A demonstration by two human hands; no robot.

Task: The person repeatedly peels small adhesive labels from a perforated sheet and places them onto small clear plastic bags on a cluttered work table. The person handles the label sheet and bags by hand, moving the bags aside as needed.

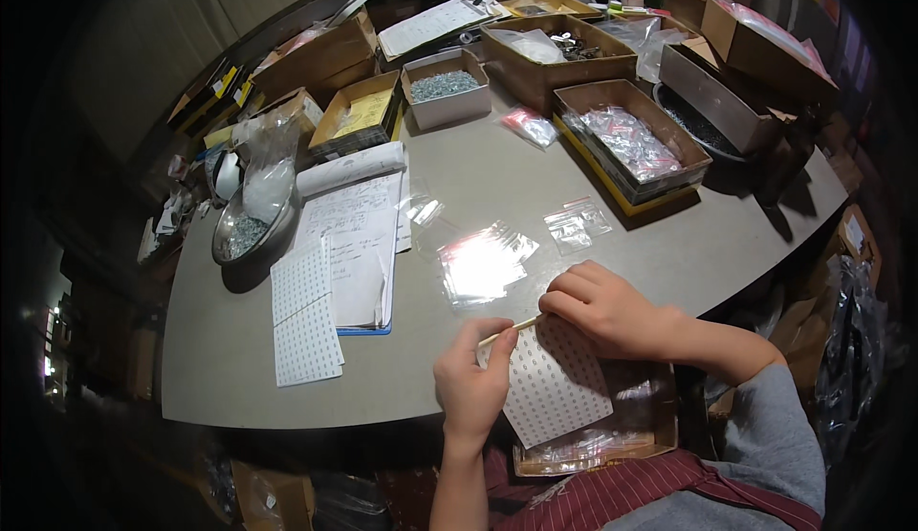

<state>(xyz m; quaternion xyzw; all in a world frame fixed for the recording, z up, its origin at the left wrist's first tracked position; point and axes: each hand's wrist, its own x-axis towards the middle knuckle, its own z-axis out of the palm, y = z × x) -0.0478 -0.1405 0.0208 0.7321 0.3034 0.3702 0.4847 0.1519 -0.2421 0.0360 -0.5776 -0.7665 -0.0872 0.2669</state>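
Note:
A white sheet of small printed labels hangs between my two hands at the table's front edge. Its upper edge looks folded or rolled into a pale strip. My left hand pinches the left end of that strip between thumb and fingers. At the other end, the fingers of my right hand are curled over it; the fingertips are partly hidden. Below the sheet, a cardboard box with small clear bags sits against my lap. Just beyond my hands lie a glaring pile of small zip bags and a smaller group of zip bags.
More label sheets overlap a clipboard with written papers on the left. Near it stands a metal bowl of small hardware. Farther back are a white box of screws, a box of filled bags and several cardboard boxes.

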